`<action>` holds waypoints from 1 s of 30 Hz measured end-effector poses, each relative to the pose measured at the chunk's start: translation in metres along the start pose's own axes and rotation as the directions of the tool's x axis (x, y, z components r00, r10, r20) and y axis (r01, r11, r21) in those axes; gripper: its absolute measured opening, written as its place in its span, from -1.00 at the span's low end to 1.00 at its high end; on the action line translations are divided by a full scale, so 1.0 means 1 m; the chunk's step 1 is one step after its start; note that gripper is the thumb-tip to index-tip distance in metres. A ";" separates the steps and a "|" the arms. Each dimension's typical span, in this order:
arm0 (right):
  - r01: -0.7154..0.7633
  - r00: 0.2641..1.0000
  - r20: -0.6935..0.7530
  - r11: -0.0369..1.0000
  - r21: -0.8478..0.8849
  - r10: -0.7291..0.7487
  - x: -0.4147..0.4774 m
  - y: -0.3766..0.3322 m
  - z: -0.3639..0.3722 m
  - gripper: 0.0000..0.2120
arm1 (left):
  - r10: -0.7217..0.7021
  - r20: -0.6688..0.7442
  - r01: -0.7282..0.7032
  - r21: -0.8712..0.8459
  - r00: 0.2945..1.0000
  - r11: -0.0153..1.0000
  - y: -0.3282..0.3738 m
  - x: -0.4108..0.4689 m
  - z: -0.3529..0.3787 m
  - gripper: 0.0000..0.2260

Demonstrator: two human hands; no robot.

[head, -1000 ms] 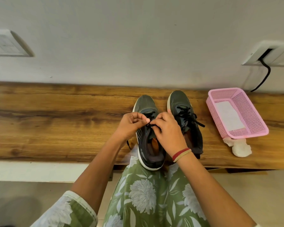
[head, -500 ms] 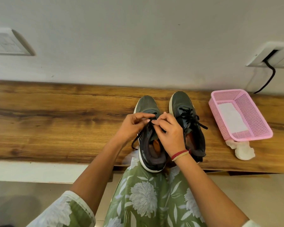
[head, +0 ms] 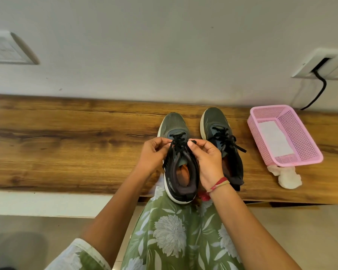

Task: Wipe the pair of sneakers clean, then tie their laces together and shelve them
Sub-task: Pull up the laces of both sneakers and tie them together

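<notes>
I logged left hand [head: 154, 154] pinching one lace [head: 169, 152] end, right hand [head: 207, 158] pinching the other, both clenched on it | left shoe [head: 179, 172] lay directly under the grip, heel past bench [head: 66, 143] edge | right shoe [head: 217, 121] stood just right of the grip | pink basket [head: 308, 152] and white wad [head: 287, 178] at its near corner sat farther right.

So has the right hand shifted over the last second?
Yes: judged against the left sneaker, the right hand has pulled rightward off the tongue, pinching a lace end, opening a gap from the left hand.
</notes>
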State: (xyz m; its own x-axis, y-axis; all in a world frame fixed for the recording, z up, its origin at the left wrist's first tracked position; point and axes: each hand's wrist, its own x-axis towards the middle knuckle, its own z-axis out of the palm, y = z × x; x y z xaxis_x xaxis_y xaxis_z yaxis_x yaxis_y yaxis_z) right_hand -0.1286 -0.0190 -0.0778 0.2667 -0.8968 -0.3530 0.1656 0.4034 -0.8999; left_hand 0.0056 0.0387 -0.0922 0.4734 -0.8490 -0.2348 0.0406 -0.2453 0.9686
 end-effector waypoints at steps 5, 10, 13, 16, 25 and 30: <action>-0.021 0.996 -0.088 1.000 0.013 0.022 0.003 -0.008 0.000 -0.92 | 0.024 -0.091 -0.019 0.056 0.996 0.998 -0.001 -0.007 0.000 -0.79; -0.012 0.985 -0.173 0.995 -0.099 -0.006 0.007 -0.008 -0.011 -0.88 | -0.002 -0.148 0.016 0.090 0.989 0.996 -0.008 -0.012 -0.013 -0.83; -0.051 0.970 -0.239 0.996 -0.067 0.034 0.004 -0.002 -0.011 -0.88 | -0.035 -0.161 0.048 0.081 0.986 0.996 -0.008 -0.012 -0.015 -0.86; -0.076 0.980 -0.188 0.995 -0.071 0.061 0.004 0.000 -0.010 -0.90 | -0.062 -0.150 0.078 0.102 0.987 0.992 -0.008 -0.010 -0.013 -0.88; 0.025 0.959 -0.280 0.996 -0.089 -0.049 0.006 -0.002 -0.012 -0.89 | -0.093 -0.202 0.081 -0.067 0.975 0.994 0.001 -0.019 -0.013 -0.89; -0.041 0.971 -0.233 0.999 0.017 0.044 -0.004 0.006 -0.004 -0.91 | -0.160 -0.217 0.136 -0.123 0.963 0.983 0.003 -0.021 -0.012 -0.89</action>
State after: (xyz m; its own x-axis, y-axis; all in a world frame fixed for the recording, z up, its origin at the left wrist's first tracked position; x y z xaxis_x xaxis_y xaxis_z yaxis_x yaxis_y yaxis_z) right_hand -0.1326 -0.0132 -0.0828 0.0447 -0.8958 -0.4421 0.1704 0.4429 -0.8802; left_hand 0.0068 0.0615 -0.0838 0.6401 -0.6768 -0.3636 0.2124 -0.2990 0.9303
